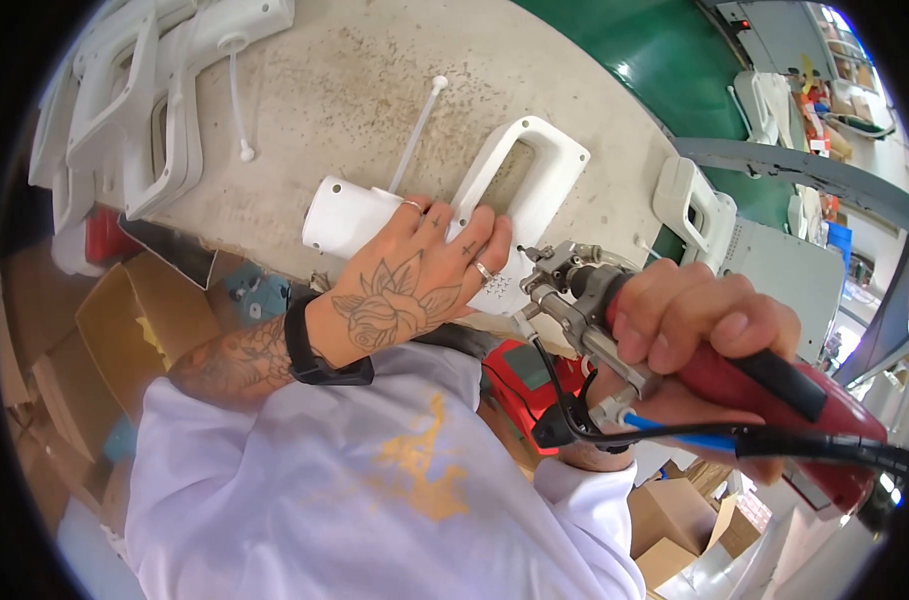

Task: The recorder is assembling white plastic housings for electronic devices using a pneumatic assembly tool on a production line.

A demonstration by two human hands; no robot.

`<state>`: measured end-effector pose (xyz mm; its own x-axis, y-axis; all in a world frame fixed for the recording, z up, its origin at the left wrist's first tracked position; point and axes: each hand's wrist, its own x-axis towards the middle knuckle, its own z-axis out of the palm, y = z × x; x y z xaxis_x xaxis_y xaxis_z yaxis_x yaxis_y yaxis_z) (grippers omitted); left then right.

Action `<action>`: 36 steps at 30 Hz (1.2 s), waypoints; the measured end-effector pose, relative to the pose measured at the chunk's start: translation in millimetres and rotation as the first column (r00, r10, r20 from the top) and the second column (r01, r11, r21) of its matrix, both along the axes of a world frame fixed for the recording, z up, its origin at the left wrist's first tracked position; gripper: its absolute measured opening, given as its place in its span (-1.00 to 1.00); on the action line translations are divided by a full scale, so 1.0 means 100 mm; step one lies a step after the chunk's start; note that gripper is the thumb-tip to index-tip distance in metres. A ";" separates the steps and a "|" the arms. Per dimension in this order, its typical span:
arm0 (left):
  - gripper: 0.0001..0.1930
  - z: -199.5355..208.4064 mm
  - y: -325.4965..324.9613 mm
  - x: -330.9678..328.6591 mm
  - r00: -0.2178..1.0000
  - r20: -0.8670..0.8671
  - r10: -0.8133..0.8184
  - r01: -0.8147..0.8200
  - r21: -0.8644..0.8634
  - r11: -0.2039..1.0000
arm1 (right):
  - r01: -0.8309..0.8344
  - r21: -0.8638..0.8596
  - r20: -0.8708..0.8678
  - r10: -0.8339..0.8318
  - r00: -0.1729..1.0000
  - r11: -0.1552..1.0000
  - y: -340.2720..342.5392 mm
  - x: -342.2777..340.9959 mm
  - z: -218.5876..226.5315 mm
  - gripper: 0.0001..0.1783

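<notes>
A white plastic handheld housing (550, 180) with a looped handle, small round holes and a thin white rod (418, 135) lies on the worktable. My left hand (415, 265) is closed over its middle, the fingers curled across the body and pressing it to the table. In my right hand (705, 320) is a red electric screwdriver (790, 395) with a metal screw-feeding head (580, 310), a black cable and a blue hose. The fingers wrap round its grip. The head's tip is at the housing beside my left fingertips; whether it touches cannot be seen.
Several similar white housings (165, 110) are stacked at the table's (315, 70) far left. Another white housing (695, 210) stands at the right by a green belt (630, 60) and a grey metal bar (805, 165). Cardboard boxes (140, 310) and a red device (525, 390) sit below the table edge.
</notes>
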<state>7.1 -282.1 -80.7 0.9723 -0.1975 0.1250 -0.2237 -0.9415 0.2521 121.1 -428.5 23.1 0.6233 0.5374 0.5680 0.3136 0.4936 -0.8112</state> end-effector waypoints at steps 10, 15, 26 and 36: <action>-0.48 0.05 -0.08 -0.23 0.997 0.064 -0.033 0.032 0.027 0.999 | 0.112 0.043 0.106 -0.116 0.988 0.993 -0.18 -0.15 0.52 -0.28; -0.49 0.06 -0.14 -0.32 0.998 0.066 -0.019 0.019 0.000 1.000 | 0.084 0.059 0.144 -0.092 0.985 0.995 -0.25 0.10 0.48 -0.22; -0.48 0.04 -0.13 -0.34 0.998 0.034 -0.048 0.048 0.016 0.999 | -0.029 0.051 0.080 0.025 0.997 0.998 -0.23 0.43 0.19 0.04; -0.50 0.09 -0.11 -0.30 0.997 0.023 -0.074 0.073 0.032 0.997 | 0.081 -0.001 0.048 -0.081 0.996 0.997 -0.11 0.40 -0.05 -0.11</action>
